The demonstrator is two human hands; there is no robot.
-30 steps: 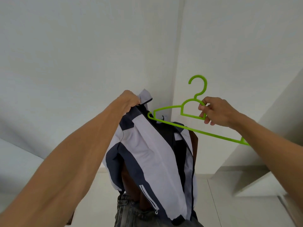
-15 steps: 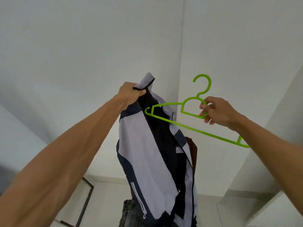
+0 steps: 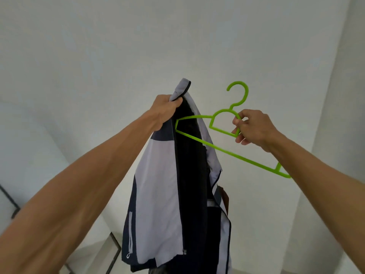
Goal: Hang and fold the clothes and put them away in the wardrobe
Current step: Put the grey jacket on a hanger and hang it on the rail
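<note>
Mid frame, my left hand (image 3: 166,107) holds the jacket (image 3: 158,184) up by its collar and my right hand (image 3: 254,129) grips the green hanger (image 3: 237,156), one end poking inside, so I think the hanging is only starting, with putting away still left.

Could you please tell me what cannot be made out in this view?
- Head view: the right end of the green hanger is hidden behind the right forearm.
- Head view: the hem of the jacket is cut off by the bottom edge.
- Head view: a brown item is mostly hidden behind the jacket.
</note>
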